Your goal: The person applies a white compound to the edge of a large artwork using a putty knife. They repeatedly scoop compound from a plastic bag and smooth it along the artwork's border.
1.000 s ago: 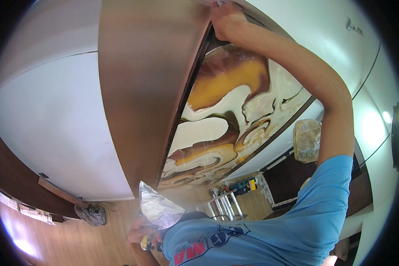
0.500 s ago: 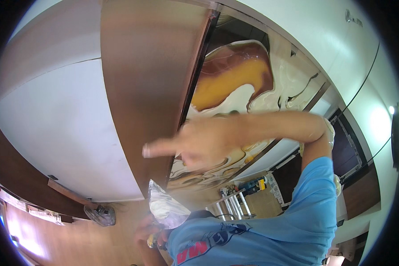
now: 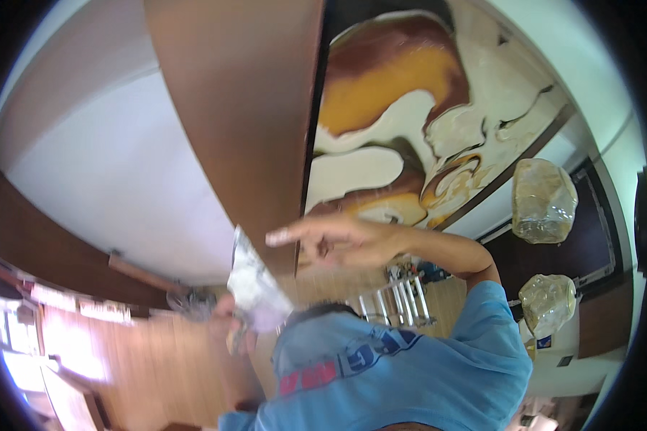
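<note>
My left hand (image 3: 239,332), at the lower left and blurred, grips a putty knife with a wide, pale blade. The putty knife (image 3: 253,284) points upward, its tip level with the lower end of a brown panel (image 3: 241,108). My right hand (image 3: 349,241) reaches in from the right with the index finger stretched toward the left and the other fingers loosely bent. Nothing shows in it, and its fingertip has a whitish smear. That fingertip lies in front of the brown panel, close to the blade's tip; whether it touches the panel I cannot tell.
A glossy marbled panel (image 3: 381,93) adjoins the brown one; a white panel (image 3: 122,158) lies on its other side. Below stand an aluminium ladder (image 3: 399,302) and a fan (image 3: 193,305). Two glass lamps, one upper (image 3: 545,201) and one lower (image 3: 548,305), are at the right.
The view has shifted, and the marbled panel looks larger. My right hand has come closer to the putty knife, which is now higher in the picture. Both glass lamps now show fully.
</note>
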`<action>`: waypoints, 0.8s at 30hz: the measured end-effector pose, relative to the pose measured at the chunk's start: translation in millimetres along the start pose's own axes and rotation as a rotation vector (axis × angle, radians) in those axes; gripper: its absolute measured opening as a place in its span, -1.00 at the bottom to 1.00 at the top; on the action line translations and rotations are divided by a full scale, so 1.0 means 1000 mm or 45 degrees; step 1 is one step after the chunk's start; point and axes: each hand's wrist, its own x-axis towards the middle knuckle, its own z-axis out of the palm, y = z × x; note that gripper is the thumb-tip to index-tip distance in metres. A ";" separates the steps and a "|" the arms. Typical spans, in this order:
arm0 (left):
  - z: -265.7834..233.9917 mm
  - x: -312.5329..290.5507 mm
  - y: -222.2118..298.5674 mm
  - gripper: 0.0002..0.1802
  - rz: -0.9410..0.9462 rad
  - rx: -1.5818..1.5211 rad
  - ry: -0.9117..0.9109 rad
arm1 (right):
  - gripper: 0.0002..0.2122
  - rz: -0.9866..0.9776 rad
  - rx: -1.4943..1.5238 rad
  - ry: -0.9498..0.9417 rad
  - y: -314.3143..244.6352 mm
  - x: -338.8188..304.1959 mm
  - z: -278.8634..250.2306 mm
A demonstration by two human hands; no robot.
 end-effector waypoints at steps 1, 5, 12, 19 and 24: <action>0.006 0.003 0.007 -0.40 -0.098 -0.032 0.118 | -0.39 -0.014 0.191 0.039 0.003 0.000 -0.001; 0.017 0.035 0.006 -0.46 -0.089 -0.091 -0.061 | -0.40 -0.198 0.330 -0.049 0.014 -0.002 0.006; 0.039 0.051 0.004 -0.54 -0.096 -0.113 -0.005 | -0.52 -0.117 -0.038 0.202 0.007 -0.021 -0.016; 0.048 0.056 0.002 -0.56 -0.200 -0.081 0.053 | -0.55 0.025 -0.154 0.041 -0.010 -0.017 -0.029; 0.048 0.046 0.004 -0.55 -0.294 -0.106 0.107 | -0.60 -0.040 -0.308 -0.022 -0.007 -0.005 -0.027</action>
